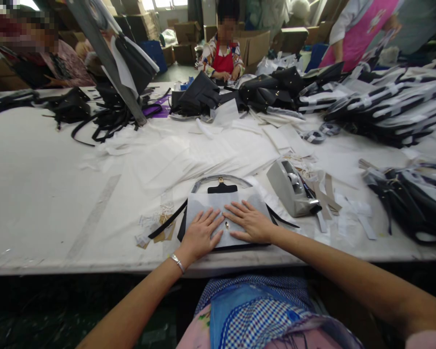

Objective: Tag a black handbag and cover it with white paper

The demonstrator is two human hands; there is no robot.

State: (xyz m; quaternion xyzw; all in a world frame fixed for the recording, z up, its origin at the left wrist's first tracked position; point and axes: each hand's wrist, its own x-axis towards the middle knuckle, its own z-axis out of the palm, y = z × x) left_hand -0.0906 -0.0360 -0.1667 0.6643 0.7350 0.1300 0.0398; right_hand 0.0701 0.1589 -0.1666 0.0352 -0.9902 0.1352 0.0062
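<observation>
A black handbag point(222, 188) lies flat on the white table point(39, 194) right in front of me, its front covered by a sheet of white tissue paper point(207, 202). A grey curved handle point(221, 179) arches over its top, and a thin black strap point(167, 220) trails out to the left. My left hand point(199, 235) lies flat on the paper, fingers spread. My right hand point(249, 222) presses flat beside it, fingers stretched out. A small gold clasp point(226, 224) shows between the two hands.
A grey tape dispenser point(292, 186) stands just right of the bag, with paper strips point(327, 194) around it. Wrapped black bags point(417, 203) pile at the right and far right. White paper sheets point(203, 150) spread behind. Other people sit and stand at the far side.
</observation>
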